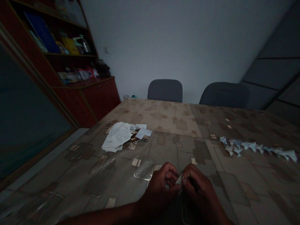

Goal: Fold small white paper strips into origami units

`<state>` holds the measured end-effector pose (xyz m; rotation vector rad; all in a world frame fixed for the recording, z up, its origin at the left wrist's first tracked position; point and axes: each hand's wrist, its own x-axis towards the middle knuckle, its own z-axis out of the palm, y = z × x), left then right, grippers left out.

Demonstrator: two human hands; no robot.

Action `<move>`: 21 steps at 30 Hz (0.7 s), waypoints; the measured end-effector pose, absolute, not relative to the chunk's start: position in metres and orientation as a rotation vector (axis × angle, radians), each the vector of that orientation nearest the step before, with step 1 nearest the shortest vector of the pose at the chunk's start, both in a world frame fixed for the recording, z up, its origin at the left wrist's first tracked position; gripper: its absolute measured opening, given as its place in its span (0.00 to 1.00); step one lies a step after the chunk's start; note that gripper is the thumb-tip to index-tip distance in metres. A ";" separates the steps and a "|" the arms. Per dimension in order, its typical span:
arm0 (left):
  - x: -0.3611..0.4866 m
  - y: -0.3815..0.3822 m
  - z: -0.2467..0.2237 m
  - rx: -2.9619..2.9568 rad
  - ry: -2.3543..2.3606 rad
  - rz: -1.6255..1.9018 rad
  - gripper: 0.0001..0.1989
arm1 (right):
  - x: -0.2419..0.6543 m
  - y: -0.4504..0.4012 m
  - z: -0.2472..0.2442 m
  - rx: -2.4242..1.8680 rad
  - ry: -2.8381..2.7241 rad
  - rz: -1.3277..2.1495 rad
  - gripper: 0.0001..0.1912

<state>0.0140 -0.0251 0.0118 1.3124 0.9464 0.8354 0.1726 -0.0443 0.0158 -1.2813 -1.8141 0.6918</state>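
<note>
My left hand (161, 187) and my right hand (197, 187) meet low in the middle of the view, pinching a small folded piece of white paper (179, 180) between their fingertips. Most of the paper is hidden by my fingers. A line of several small folded paper shapes (255, 148) lies across the table to the right of my hands. To the upper left sits a loose pile of written paper slips (116, 137), and a glittery translucent rectangular plate (144, 167) lies just beyond my left hand.
My hands work over a table with a patterned brown-beige cover (168, 125). Two dark grey chairs (165, 90) stand at the far edge. A red-brown wooden cabinet (100, 100) with crowded shelves stands at the left, against a pale wall.
</note>
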 end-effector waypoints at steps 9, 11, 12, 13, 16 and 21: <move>0.014 -0.023 0.010 1.206 0.930 0.867 0.12 | 0.177 -0.044 0.019 -1.425 -1.697 0.812 0.14; 0.014 -0.021 0.009 1.151 0.929 0.923 0.14 | 0.178 -0.043 0.018 -1.460 -1.659 0.880 0.12; 0.014 -0.021 0.009 1.127 0.931 0.954 0.15 | 0.178 -0.043 0.017 -1.473 -1.643 0.903 0.11; 0.013 -0.021 0.009 1.107 0.930 0.983 0.17 | 0.177 -0.043 0.016 -1.487 -1.627 0.918 0.09; 0.012 -0.021 0.013 1.114 0.930 1.023 0.16 | 0.174 -0.043 0.015 -1.505 -1.591 0.932 0.07; 0.009 -0.023 0.019 1.197 0.948 1.028 0.12 | 0.171 -0.044 0.016 -1.483 -1.574 0.958 0.08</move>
